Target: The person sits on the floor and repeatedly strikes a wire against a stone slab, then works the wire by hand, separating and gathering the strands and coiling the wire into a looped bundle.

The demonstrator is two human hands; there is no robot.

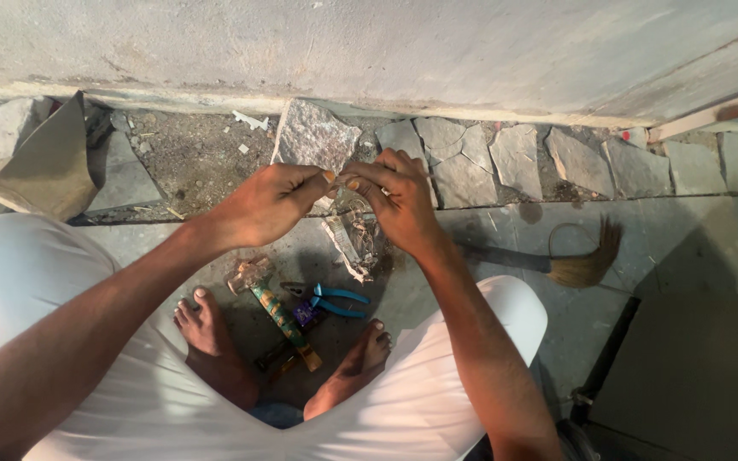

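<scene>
Crumpled clear plastic wrapping (352, 224) is hanging between both hands, held up above the floor and roughly over the bare feet, so that it is dangling free rather than lying among the tools. Left hand (268, 203) is pinching its upper edge with thumb and fingertips pressed together, and right hand (399, 201) is doing the same from the other side, the two sets of fingertips nearly touching; gripping it at one spot from both sides looks like a way of pulling it apart or working something loose from it, though what, if anything, is inside it I cannot tell. Two hands are working and two feet (211, 337) are resting flat on the stone floor (506, 235), spread apart with the tools lying between them, within easy reach of a squatting person. Lying there are one pair of blue-handled pliers (335, 300), one long tool with a patterned green and brown handle (282, 318), and a darker tool beneath it that is too shadowed to identify. One small broom (578, 265) is lying to the right, well apart from the hands. Broken stone slabs (316, 137) are lining the base of the wall (369, 51), roughly eight pieces showing.
</scene>
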